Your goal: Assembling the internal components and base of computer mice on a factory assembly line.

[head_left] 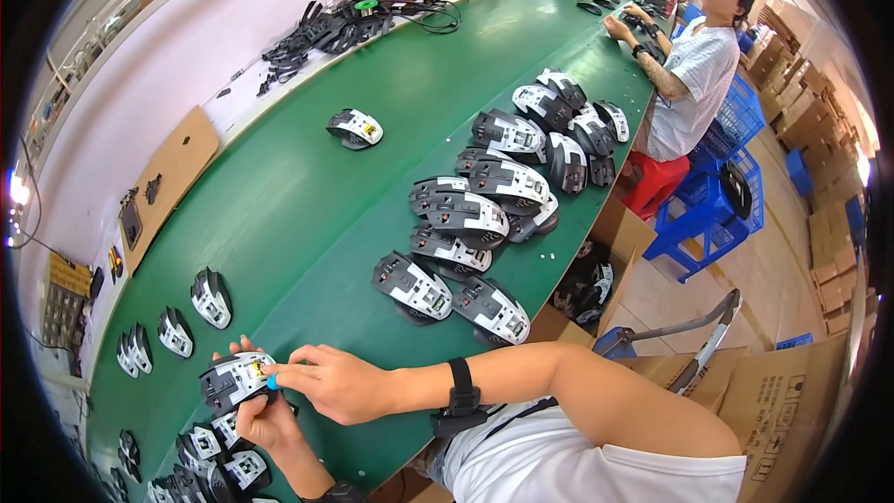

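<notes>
Two hands are seen in the head view at one mouse shell [228,384], which is gripped by the left hand [265,421], thumb on the near side and fingers beyond. The shell lies just left of the right hand [335,382], its long axis turned roughly crosswise, white end toward that hand. The right hand's fingers are drawn narrow at a yellow patch [258,369] there; whether it is pinched or merely pressed cannot be told. By this contact the coming move seems to be governed. The bench [279,214] edge is crossed by the right forearm; space is limited by piled shells [200,447] just below the left hand and a large group [480,210] beyond the forearm, while more room is offered ahead, toward a lone shell [356,129].
</notes>
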### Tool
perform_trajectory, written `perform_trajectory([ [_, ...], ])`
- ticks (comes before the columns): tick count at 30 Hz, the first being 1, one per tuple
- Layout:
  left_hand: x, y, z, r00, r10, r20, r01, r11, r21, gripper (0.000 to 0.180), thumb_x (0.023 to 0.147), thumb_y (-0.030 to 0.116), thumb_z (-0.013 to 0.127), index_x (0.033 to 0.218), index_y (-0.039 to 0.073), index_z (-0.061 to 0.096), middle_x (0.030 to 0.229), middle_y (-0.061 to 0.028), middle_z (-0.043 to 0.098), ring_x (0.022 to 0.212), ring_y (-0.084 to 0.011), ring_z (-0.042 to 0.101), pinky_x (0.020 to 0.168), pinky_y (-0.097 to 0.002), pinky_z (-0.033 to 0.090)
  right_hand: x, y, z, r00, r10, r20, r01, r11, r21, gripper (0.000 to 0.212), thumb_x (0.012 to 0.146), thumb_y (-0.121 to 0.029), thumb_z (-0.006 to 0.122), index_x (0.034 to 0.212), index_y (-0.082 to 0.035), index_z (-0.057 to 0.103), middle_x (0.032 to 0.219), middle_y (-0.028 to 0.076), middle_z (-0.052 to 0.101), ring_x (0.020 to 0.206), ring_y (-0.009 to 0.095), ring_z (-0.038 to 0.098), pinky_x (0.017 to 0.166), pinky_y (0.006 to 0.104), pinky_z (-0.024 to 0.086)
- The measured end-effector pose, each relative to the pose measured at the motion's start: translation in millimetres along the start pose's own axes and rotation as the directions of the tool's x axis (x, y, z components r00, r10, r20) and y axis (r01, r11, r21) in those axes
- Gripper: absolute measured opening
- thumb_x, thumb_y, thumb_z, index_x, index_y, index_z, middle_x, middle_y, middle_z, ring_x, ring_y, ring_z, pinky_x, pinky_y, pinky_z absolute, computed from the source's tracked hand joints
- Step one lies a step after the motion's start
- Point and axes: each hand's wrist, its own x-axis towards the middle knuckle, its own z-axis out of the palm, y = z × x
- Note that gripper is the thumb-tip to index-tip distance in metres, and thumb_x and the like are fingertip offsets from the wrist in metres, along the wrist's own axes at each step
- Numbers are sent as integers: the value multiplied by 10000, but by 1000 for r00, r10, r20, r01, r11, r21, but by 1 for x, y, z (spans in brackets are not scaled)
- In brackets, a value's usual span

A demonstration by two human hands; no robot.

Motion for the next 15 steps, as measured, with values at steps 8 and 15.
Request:
perform_trajectory([
  [8, -4, -6, 1, 998, -65, 20, 64, 997, 40, 906, 483, -12, 438, 1383, 12, 332, 1339, -196, 448, 1327, -364, 365, 1160, -446, 247, 3, 2, -5, 999, 39, 19, -38, 998, -43, 400, 705, 54, 587, 1098, -6, 538, 1211, 102, 587, 991, 309, 539, 791, 396, 474],
  [15, -1, -3, -7, 996, -91, -15, 91, 995, 27, 858, 519, 75, 465, 1367, 12, 348, 1307, -189, 471, 1284, -355, 423, 1147, -440, 267, 2, -3, -5, 998, -40, -51, 41, 999, 1, 386, 709, 41, 609, 1084, -14, 542, 1217, 98, 585, 1006, 304, 545, 793, 394, 474],
])
